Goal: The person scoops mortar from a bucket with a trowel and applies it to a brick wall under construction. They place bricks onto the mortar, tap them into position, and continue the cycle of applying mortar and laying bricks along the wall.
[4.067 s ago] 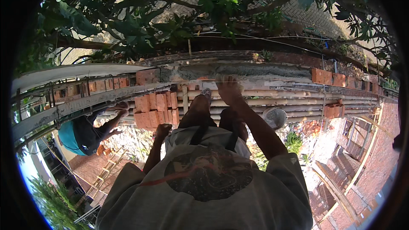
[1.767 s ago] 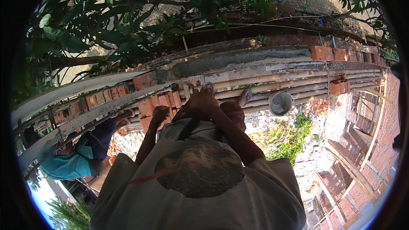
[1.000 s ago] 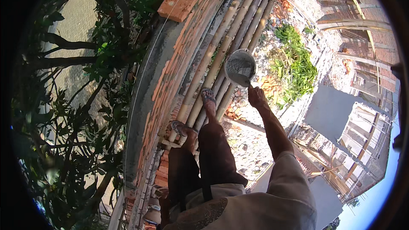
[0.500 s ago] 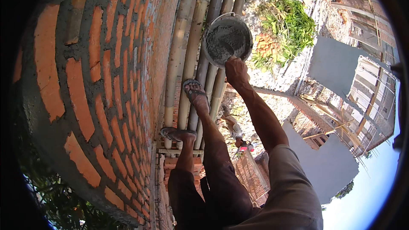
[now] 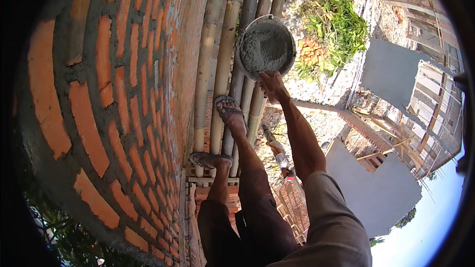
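A round bucket (image 5: 239, 52) of wet grey mortar (image 5: 267, 44) stands on bamboo poles, its thin wire handle against the far rim. My right hand (image 5: 272, 87) is closed at the near rim, around what appears to be a trowel handle. The trowel's blade cannot be told apart from the mortar now; its neck showed in the mortar a moment before. My left hand is out of view.
On the left rises a brick wall (image 5: 91, 118) with grey mortar joints. My sandalled feet (image 5: 230, 113) stand on the bamboo poles (image 5: 204, 84). Far below are rubble, green leaves (image 5: 326, 15), loose bricks (image 5: 311, 49) and another person (image 5: 279, 155). Grey wall panels (image 5: 388, 74) stand at right.
My right hand has drawn back slightly and turned at the bucket's near rim. The trowel's neck no longer shows above the mortar. The person below has shifted a little.
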Tool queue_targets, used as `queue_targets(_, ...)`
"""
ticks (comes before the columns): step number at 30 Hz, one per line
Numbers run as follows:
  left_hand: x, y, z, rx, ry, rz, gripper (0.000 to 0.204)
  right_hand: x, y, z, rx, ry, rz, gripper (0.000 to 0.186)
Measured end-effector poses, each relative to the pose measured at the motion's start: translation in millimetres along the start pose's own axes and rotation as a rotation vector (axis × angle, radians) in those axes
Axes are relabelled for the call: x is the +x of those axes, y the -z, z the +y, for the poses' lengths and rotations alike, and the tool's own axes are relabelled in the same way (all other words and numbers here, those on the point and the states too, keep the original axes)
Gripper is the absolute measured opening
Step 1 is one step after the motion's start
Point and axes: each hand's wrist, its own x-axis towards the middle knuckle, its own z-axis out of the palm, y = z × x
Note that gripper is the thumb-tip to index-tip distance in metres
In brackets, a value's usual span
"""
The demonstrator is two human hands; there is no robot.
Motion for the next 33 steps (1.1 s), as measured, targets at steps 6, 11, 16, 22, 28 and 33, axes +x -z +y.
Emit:
queue_targets(6, -6.5, 10.2, -0.7, -0.036, -0.030, -0.008, 0.021, -53.8, 22.8, -14.4, 0.010, 0.147, -0.003, 0.035)
queue_targets(11, -38.0, 34.1, -21.3, -0.128, -0.091, -0.037, 0.022, -156.0, 55.2, -65.8, -0.147, 0.217, -0.018, 0.031)
queue_targets(16, -71.6, 62.2, -69.7, -0.258, -0.199, -0.086, 0.022, -298.2, 65.6, -137.4, -0.347, 0.249, -0.231, 0.036)
queue_targets(22, -61.2, 50.7, -121.8, -0.620, -0.410, -0.166, 0.019, -448.3, 5.0, -197.5, -0.628, 0.360, -0.676, 0.031)
queue_targets(28, -54.3, 3.0, -152.8, -0.886, -0.399, -0.023, 0.027, -529.6, -132.6, -196.6, -0.956, 0.503, -1.230, 0.017)
queue_targets(33, -56.6, -16.4, -187.1, -0.939, -0.316, 0.066, 0.027, -596.9, -261.1, -173.5, -1.327, 0.460, -1.318, 0.026)
